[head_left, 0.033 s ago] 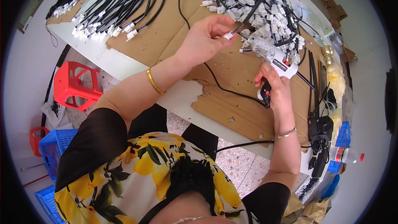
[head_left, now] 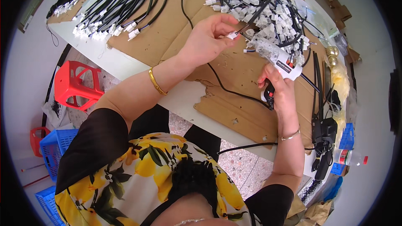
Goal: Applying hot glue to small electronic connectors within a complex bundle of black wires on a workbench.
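My left hand (head_left: 213,37) pinches a white plug connector (head_left: 232,35) between thumb and fingers. From the connector a black cable (head_left: 259,12) runs up over the pile. A white hot glue gun (head_left: 289,69) is gripped in my right hand (head_left: 279,87), its black handle in the palm and a black stick poking out of its rear. Its front is wrapped in a clouded, clear-looking layer and points up and left, toward the connector, with the tip close to the heap. Right behind lies a large heap of white-ended cables (head_left: 272,25).
Another bundle of black cables (head_left: 125,4) lies on the left of the cardboard-covered table (head_left: 146,50). A power cord (head_left: 217,83) crosses the cardboard to the gun. Black adapters (head_left: 323,130) and a bottle (head_left: 354,157) are at the right. A red stool (head_left: 79,86) and blue crates (head_left: 56,148) stand left.
Hardly anything differs. The glue gun and my right hand sit very slightly further right, and the connector in my left hand has shifted a touch the same way.
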Demonstrator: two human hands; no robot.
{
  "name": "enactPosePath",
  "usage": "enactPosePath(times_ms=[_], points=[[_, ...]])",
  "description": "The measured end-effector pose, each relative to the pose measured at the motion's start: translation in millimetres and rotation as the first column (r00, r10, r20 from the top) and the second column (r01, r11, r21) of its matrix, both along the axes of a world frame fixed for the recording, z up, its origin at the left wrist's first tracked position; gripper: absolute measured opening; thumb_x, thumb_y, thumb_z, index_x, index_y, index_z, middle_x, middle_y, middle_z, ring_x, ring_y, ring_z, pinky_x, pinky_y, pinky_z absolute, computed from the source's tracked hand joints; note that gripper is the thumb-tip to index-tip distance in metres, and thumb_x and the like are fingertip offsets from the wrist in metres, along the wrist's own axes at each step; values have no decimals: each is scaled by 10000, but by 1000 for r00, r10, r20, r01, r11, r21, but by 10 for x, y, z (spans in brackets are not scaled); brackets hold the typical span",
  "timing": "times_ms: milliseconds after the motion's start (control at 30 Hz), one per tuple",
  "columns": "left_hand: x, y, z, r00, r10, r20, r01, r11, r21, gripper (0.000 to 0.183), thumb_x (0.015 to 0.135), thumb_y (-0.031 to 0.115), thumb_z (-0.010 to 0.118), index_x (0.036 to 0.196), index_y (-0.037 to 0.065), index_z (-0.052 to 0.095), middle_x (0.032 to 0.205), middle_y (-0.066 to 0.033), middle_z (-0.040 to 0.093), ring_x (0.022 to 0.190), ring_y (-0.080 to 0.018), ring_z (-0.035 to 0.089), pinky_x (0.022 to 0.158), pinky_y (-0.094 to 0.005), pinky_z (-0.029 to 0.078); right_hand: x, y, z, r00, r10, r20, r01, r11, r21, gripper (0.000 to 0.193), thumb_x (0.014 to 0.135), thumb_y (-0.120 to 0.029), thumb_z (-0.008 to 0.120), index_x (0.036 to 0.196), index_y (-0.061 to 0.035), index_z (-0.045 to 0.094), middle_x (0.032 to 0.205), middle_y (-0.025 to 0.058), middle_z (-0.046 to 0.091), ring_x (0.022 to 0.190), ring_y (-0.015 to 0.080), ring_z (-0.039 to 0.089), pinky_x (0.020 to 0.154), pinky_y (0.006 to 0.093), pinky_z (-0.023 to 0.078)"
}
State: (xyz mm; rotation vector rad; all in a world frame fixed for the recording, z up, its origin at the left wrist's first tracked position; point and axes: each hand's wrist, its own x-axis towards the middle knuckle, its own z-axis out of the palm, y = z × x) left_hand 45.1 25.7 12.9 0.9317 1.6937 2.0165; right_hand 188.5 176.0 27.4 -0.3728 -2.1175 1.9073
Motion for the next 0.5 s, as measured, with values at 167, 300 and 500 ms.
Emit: enactPosePath(times_ms=[167,300,500], points=[[-55,14,-77,999,29,-27,-28,999,21,350,722,-108,558,1038,15,471,856,-40,596,786,-78,543,690,-198,438,-14,-16,-9,1000,-14,11,14,999,39,308,796,-305,562,654,-32,542,606,45,533,554,122,508,534,241,407],[-47,42,-142,995,40,-93,-38,999,24,335,722,-108,562,1020,16,472,848,-38,591,787,-79,544,683,-195,434,-12,-58,6,999,-32,26,31,999,34,293,792,-295,571,662,-35,542,609,43,537,556,122,513,533,240,413],[-54,45,-138,995,52,-84,-52,999,-1,331,726,-102,563,1019,16,464,849,-45,597,795,-82,550,682,-201,435,-13,-69,4,999,-37,23,35,998,48,280,793,-294,574,676,-42,543,614,39,542,558,114,515,525,237,412]])
